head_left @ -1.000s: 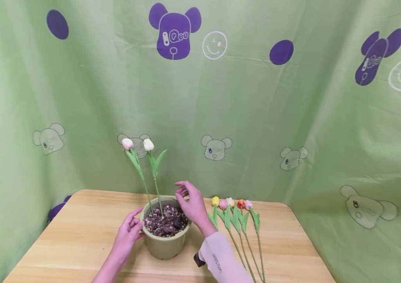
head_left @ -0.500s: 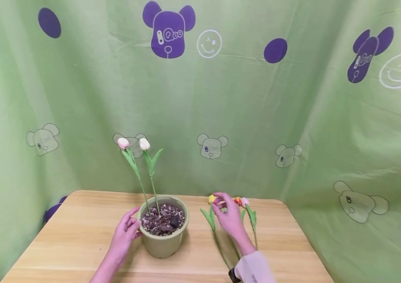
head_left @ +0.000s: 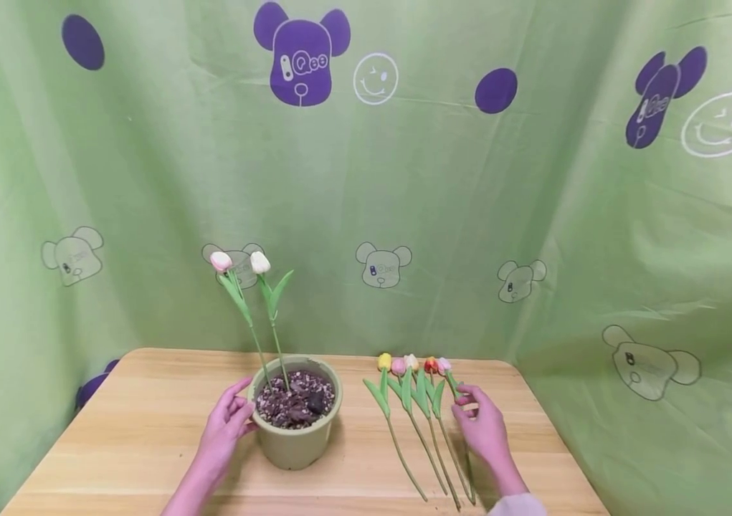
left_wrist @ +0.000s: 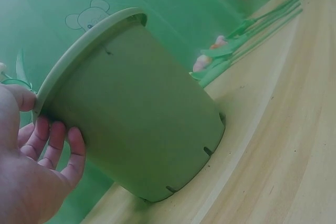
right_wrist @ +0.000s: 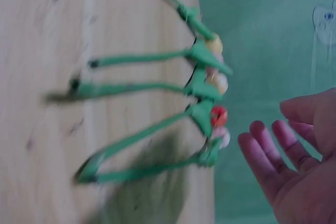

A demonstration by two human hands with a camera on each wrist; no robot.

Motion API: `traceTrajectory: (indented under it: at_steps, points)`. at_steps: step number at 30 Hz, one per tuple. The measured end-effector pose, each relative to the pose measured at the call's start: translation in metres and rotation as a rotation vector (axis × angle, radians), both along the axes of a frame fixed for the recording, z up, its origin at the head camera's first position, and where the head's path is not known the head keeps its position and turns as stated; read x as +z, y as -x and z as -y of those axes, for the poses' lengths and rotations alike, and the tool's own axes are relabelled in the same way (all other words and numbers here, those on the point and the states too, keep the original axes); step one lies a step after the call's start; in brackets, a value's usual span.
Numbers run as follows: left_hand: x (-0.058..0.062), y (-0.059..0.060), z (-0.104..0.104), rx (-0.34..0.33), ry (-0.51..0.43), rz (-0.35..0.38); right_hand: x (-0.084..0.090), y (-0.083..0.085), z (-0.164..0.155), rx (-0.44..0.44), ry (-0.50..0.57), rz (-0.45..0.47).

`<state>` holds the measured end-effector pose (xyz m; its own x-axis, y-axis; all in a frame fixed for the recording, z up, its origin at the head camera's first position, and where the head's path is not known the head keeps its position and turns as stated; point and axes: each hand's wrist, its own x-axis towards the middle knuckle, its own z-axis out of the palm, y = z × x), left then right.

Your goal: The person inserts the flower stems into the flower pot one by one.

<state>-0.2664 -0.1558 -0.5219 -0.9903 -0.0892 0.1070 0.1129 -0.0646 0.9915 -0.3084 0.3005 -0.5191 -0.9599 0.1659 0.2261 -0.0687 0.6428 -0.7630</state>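
Note:
An olive-green pot (head_left: 297, 438) (left_wrist: 136, 114) filled with pebbles stands on the wooden table (head_left: 133, 444), with two pale tulips (head_left: 256, 264) upright in it. My left hand (head_left: 226, 423) (left_wrist: 39, 150) rests against the pot's left side with relaxed fingers, thumb at the rim. Several artificial tulips (head_left: 412, 390) (right_wrist: 202, 85) lie in a row to the right of the pot. My right hand (head_left: 483, 424) (right_wrist: 291, 156) hovers open just right of the rightmost stem, holding nothing.
A green cloth with purple bears (head_left: 301, 54) hangs behind and to the right of the table. The table's right edge (head_left: 553, 444) is close to my right hand. Bare wood shows in front of the pot.
My right hand left the pot, passed over the tulip heads and now sits lower, at the right end of the row. The left hand stayed on the pot.

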Motion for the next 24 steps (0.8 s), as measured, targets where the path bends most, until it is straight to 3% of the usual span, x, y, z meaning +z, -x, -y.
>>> traceTrajectory:
  at_steps: [11, 24]
  points:
    - [0.003, -0.001, 0.0, 0.001, 0.0, 0.01, -0.028, 0.0, -0.041, -0.064, -0.058, 0.127]
    - [0.0, -0.001, 0.001, -0.007, 0.001, 0.007, -0.051, 0.002, -0.03, -0.094, -0.107, 0.121]
